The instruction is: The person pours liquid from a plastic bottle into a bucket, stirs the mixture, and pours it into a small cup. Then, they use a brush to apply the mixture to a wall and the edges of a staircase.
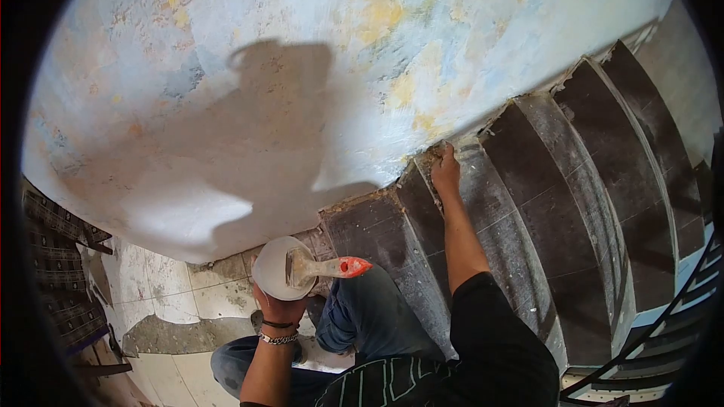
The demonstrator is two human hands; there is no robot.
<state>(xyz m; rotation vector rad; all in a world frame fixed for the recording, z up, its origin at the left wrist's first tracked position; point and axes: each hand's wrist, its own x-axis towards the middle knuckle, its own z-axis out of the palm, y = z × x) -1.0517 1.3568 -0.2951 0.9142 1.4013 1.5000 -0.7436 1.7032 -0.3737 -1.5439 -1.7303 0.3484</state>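
My left hand (279, 306) is wrapped around a round white bowl (269, 270) of pale material, holding it from below. A flat paintbrush (329, 267) with a red-tipped handle lies across the bowl, its bristle end inside and its handle sticking out over the rim to the right. My right hand (446, 172) reaches to the inner corner of a dark stair step (489, 194), where it meets the wall. Its fingers are closed at that rough edge; whatever they hold, if anything, is hidden.
The wall (362, 53) is patchy blue, white and yellow and carries my shadow. Dusty dark stairs (562, 226) climb to the right, with a black railing (641, 343) along their outer side. Patterned dark fabric (56, 271) hangs at left above stained floor tiles (170, 279).
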